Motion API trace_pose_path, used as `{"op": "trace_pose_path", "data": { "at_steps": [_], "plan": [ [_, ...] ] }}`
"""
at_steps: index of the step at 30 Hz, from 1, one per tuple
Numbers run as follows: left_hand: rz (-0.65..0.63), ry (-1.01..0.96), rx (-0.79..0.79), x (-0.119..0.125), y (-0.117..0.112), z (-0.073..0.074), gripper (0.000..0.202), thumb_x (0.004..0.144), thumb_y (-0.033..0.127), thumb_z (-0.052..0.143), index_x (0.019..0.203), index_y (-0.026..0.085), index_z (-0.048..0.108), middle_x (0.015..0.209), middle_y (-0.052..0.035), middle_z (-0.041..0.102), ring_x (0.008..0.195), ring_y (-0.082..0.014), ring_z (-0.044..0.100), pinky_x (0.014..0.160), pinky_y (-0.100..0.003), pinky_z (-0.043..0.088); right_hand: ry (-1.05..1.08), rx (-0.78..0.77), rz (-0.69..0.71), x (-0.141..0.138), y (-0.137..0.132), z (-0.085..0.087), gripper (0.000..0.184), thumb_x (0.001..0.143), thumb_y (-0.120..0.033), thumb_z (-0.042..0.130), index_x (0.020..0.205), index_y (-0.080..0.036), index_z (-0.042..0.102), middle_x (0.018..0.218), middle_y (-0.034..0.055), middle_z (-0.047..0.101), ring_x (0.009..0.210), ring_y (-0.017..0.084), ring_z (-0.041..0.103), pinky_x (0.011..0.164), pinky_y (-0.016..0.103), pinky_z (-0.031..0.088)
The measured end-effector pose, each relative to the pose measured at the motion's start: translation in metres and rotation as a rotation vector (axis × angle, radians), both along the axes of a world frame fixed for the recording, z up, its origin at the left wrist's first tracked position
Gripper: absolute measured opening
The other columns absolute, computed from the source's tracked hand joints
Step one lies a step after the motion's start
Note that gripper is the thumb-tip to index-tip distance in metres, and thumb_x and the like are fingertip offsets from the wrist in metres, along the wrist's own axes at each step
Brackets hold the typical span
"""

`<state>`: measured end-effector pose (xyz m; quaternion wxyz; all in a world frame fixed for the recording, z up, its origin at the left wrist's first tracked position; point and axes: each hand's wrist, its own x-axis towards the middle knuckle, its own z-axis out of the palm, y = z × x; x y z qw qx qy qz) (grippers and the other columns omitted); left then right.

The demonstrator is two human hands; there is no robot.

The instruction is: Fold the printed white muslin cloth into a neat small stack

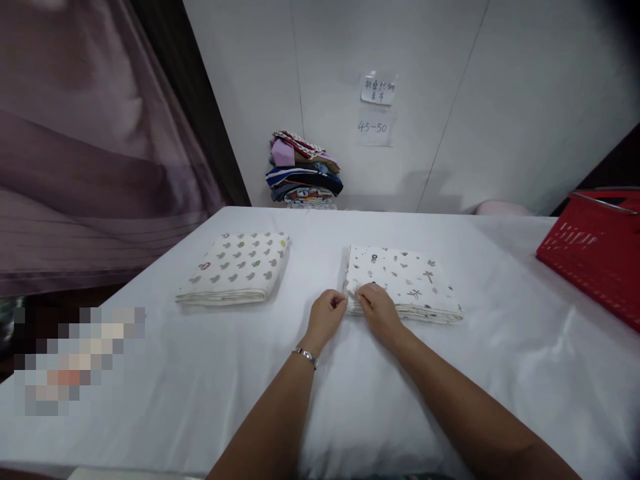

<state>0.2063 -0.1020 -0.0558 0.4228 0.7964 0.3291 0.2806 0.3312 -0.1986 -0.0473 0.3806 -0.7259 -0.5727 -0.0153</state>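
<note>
A folded white cloth (407, 277) with small grey, black and reddish prints, palm trees among them, lies on the white-covered table (225, 387). At its near left corner my left hand (326, 317) is closed, with thumb and fingertips pinching the edge. My right hand (377, 308) is closed just beside it, gripping the cloth's near edge close to the same corner. A bracelet circles my left wrist. To the left rests a second folded white cloth (237, 267), patterned with grey mushroom-like shapes; neither hand touches it.
A red basket (595, 247) with a metal handle stands at the right edge. Behind the table is a stack of folded fabrics (305, 170) against the wall. Paper notes (377, 107) hang on the wall. A pinkish curtain (90, 147) hangs at left; a blurred patch covers the lower left.
</note>
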Motion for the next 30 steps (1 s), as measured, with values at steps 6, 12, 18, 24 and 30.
{"op": "trace_pose_path", "data": {
  "at_steps": [6, 12, 18, 24, 30],
  "plan": [
    [-0.018, 0.001, -0.024, 0.0, 0.001, 0.0, 0.012, 0.074, 0.027, 0.051, 0.074, 0.019, 0.06, 0.071, 0.0014, 0.061, 0.065, -0.0117, 0.053, 0.062, -0.023, 0.041, -0.053, -0.035, 0.071, -0.003, -0.002, -0.002, 0.012, 0.086, -0.021, 0.05, 0.089, -0.02, 0.062, 0.09, 0.0046, 0.061, 0.086, 0.018, 0.052, 0.079, 0.031, 0.037],
    [-0.068, 0.013, -0.047, -0.004, 0.008, 0.003, 0.019, 0.076, 0.03, 0.047, 0.072, 0.018, 0.061, 0.068, 0.0013, 0.06, 0.065, -0.012, 0.053, 0.061, -0.023, 0.041, -0.021, -0.082, 0.03, -0.001, 0.0, -0.004, 0.012, 0.083, -0.024, 0.056, 0.092, -0.021, 0.064, 0.091, 0.0046, 0.061, 0.087, 0.019, 0.052, 0.08, 0.032, 0.037],
    [-0.149, 0.074, -0.066, -0.01, 0.008, 0.006, 0.012, 0.07, 0.026, 0.055, 0.078, 0.02, 0.06, 0.073, 0.0022, 0.063, 0.068, -0.0117, 0.056, 0.062, -0.022, 0.041, 0.032, -0.104, 0.054, 0.002, 0.001, -0.003, 0.014, 0.082, -0.02, 0.057, 0.092, -0.022, 0.066, 0.089, 0.0034, 0.062, 0.086, 0.018, 0.053, 0.078, 0.03, 0.038],
    [-0.142, 0.151, 0.0, -0.01, 0.006, 0.008, 0.014, 0.068, 0.026, 0.06, 0.081, 0.021, 0.057, 0.074, 0.0036, 0.061, 0.065, -0.011, 0.053, 0.06, -0.022, 0.039, 0.011, -0.088, 0.048, 0.0, 0.003, -0.003, 0.013, 0.084, -0.019, 0.054, 0.086, -0.021, 0.067, 0.084, 0.0031, 0.062, 0.082, 0.017, 0.052, 0.076, 0.029, 0.038],
    [-0.122, 0.212, 0.048, -0.009, 0.005, 0.011, 0.01, 0.07, 0.027, 0.058, 0.078, 0.02, 0.057, 0.074, 0.0015, 0.06, 0.068, -0.0128, 0.052, 0.061, -0.023, 0.038, -0.071, -0.048, 0.004, -0.003, 0.002, -0.004, 0.02, 0.09, -0.022, 0.045, 0.081, -0.019, 0.063, 0.083, 0.0055, 0.06, 0.082, 0.018, 0.051, 0.076, 0.031, 0.038]
  ]
}}
